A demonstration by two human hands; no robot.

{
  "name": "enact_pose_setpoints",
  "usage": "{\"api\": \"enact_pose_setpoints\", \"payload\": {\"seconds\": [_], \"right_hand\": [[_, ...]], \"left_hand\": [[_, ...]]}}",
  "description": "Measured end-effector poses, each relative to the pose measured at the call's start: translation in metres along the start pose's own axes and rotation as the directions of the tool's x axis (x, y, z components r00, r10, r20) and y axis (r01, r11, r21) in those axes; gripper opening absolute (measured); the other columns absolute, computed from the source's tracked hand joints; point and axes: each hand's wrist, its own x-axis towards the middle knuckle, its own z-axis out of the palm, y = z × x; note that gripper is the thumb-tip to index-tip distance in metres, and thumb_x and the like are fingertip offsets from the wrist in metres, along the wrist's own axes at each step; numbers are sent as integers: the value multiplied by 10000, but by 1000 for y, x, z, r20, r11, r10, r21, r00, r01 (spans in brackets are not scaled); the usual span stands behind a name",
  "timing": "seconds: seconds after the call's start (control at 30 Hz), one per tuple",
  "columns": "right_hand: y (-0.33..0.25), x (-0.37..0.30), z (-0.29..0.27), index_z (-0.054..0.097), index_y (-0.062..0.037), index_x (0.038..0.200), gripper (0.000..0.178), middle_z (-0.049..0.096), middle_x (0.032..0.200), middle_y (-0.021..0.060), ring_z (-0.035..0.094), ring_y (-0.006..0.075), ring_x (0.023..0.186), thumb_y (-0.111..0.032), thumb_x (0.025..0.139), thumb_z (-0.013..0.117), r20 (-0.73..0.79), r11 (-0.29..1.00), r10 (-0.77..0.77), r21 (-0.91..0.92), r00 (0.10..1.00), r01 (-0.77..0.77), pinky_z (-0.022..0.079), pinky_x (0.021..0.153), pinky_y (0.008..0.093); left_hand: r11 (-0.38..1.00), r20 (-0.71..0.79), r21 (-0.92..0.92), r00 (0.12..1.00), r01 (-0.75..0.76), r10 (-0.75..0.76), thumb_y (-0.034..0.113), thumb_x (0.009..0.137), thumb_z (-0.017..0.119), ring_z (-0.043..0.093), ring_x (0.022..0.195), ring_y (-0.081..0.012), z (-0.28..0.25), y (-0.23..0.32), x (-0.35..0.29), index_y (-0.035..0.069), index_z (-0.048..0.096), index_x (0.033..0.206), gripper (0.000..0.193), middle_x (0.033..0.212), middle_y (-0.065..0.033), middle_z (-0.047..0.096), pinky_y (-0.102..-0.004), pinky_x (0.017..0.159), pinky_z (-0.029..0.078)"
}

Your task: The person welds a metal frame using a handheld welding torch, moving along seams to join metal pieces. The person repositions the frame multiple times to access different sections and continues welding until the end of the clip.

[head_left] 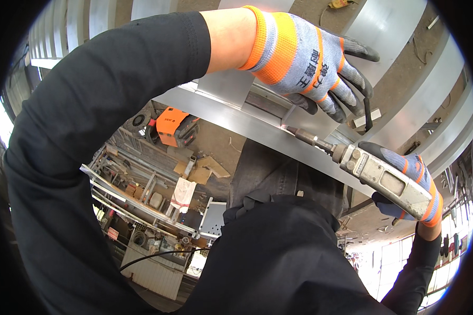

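Note:
My left hand (320,68), in a grey and orange glove with dark fingertips, reaches across the top. Its fingers are spread over the silver metal frame (331,157), with nothing held in them; whether they touch the metal I cannot tell. On the right, my right hand (423,181), gloved the same way, is wrapped around the worn, pale metal body of a die grinder (376,176). The grinder points left, and its narrow tip meets the frame beside a rectangular opening (265,105), just below my left hand's thumb. That opening lies between the flat bars.
Wide silver slats (425,100) fan out to the right and far side. Beyond the near rail, an orange machine (171,127) stands on the floor. A cluttered metal rack (136,199) with a white cloth (183,194) is at lower left. My legs are close against the frame.

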Motion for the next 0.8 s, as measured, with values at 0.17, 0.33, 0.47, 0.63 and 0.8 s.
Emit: {"api": "enact_pose_setpoints", "payload": {"seconds": [0.17, 0.33, 0.47, 0.63, 0.8], "right_hand": [[-9, -2, -4, 693, -31, 1660, 841, 829, 1004, 87, 769, 228, 776, -105, 839, 858, 41, 998, 48, 25, 998, -49, 616, 781, 352], [-17, -8, -13, 689, -39, 1666, 846, 846, 1023, 93, 783, 230, 787, -98, 836, 845, 97, 993, 75, 81, 992, -83, 633, 810, 350], [-13, -12, -7, 683, -44, 1673, 851, 856, 1021, 87, 820, 222, 816, -95, 838, 840, 79, 991, 88, 89, 993, -95, 641, 821, 349], [-16, -11, -3, 682, -56, 1676, 855, 864, 1037, 75, 856, 213, 862, -94, 835, 831, 32, 995, 79, 65, 996, -81, 645, 827, 345], [-21, -10, -6, 684, -62, 1672, 856, 869, 1039, 69, 856, 216, 860, -94, 828, 829, 64, 993, 115, -4, 991, -115, 642, 825, 340]], "left_hand": [[998, 160, 5, 985, 59, -59, 302, 1167, 696, 683, 1477, -178, -16, 5, 13, 260, 795, 1474, 326, 1644, 94, 716, -431, 1292, 535], [999, 177, -9, 983, 50, -48, 311, 1188, 671, 665, 1498, -173, -9, 0, 13, 279, 760, 1573, 396, 1728, 96, 672, -433, 1324, 507], [999, -13, 41, 1000, -2, 3, 324, 1202, 656, 644, 1534, -188, -9, 1, 15, 275, 748, 1601, 412, 1776, 84, 642, -436, 1345, 489], [997, 136, -48, 989, 56, -49, 356, 1192, 684, 610, 1605, -221, -14, 2, 14, 270, 752, 1595, 417, 1752, 57, 662, -467, 1364, 471], [996, 102, -86, 995, 4, 5, 353, 1164, 697, 555, 1660, -264, -17, 1, 17, 254, 779, 1537, 394, 1739, 5, 663, -567, 1415, 363]]}}
